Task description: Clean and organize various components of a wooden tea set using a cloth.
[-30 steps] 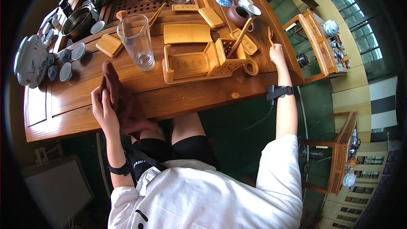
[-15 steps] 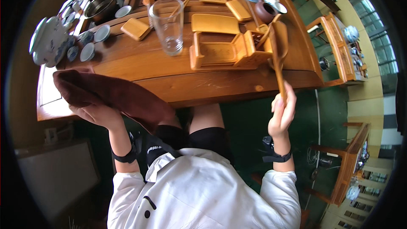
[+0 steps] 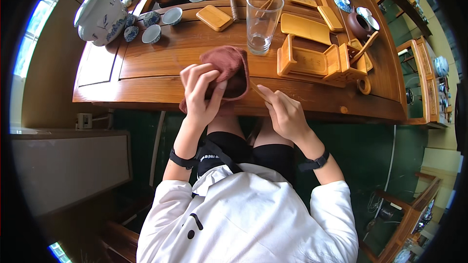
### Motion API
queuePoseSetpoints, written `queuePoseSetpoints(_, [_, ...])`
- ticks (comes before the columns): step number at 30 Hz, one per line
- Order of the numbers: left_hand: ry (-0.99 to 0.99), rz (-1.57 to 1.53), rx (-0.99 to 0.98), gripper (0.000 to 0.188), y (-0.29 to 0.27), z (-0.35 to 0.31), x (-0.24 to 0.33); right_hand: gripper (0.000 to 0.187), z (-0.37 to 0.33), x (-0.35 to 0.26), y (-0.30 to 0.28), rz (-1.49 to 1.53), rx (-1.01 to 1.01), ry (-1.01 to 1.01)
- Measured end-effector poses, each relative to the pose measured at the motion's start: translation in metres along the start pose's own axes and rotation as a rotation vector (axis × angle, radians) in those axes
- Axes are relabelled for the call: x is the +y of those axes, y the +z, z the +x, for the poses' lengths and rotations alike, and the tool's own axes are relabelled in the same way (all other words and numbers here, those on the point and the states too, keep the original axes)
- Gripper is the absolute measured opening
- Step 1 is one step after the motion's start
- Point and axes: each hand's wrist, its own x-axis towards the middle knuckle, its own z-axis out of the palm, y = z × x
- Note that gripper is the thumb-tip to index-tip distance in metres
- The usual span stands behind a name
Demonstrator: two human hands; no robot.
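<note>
Wrapped over the far end of a wooden utensil (image 3: 260, 92) is a brown cloth (image 3: 233, 59). My left hand (image 3: 201, 90) is closed on the cloth, fingers on top and thumb beneath, above the table's front edge. My right hand (image 3: 286, 113) pinches the utensil's thin handle just to the right. The utensil's head is hidden by the cloth now; the earlier frame showed a broad, spoon-like end. Beyond the hands stand a tall clear glass (image 3: 261, 36) and a wooden holder (image 3: 312, 62) with open compartments.
A small wooden tray (image 3: 214, 18), a brush (image 3: 232, 4) and a flat wooden plate (image 3: 306, 28) lie past the hands. Blue-and-white cups (image 3: 151, 34) and a large porcelain pot (image 3: 100, 18) are at left. A dark teapot (image 3: 360, 27) stands at right.
Both hands have come together at the middle. The wooden utensil has moved left from beside the holder, and the cloth has moved right and now covers its head.
</note>
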Motion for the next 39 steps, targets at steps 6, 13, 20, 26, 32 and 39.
queuePoseSetpoints(6, [-0.236,-0.03,-0.176,0.028,0.006,0.005,-0.011,0.029,0.01,0.011,0.012,-0.007,-0.083,-0.05])
queuePoseSetpoints(13, [-0.353,0.049,-0.3,0.029,0.007,0.004,-0.016,0.021,0.012,0.017,0.01,0.118,-0.11,-0.023])
queuePoseSetpoints(20, [-0.43,0.066,-0.339,0.031,0.007,0.01,-0.017,0.018,0.01,0.019,0.008,0.149,-0.106,-0.01])
queuePoseSetpoints(26, [-0.598,0.135,-0.45,0.028,0.0,0.027,-0.016,0.016,0.01,0.017,0.007,0.125,-0.136,-0.016])
queuePoseSetpoints(32, [-0.524,0.26,-0.476,0.022,0.005,0.035,-0.016,0.015,0.01,0.017,0.007,0.099,-0.129,-0.027])
queuePoseSetpoints(39, [-0.483,0.504,-0.291,0.027,0.02,0.031,-0.034,0.014,0.01,0.015,0.006,0.114,-0.135,-0.009])
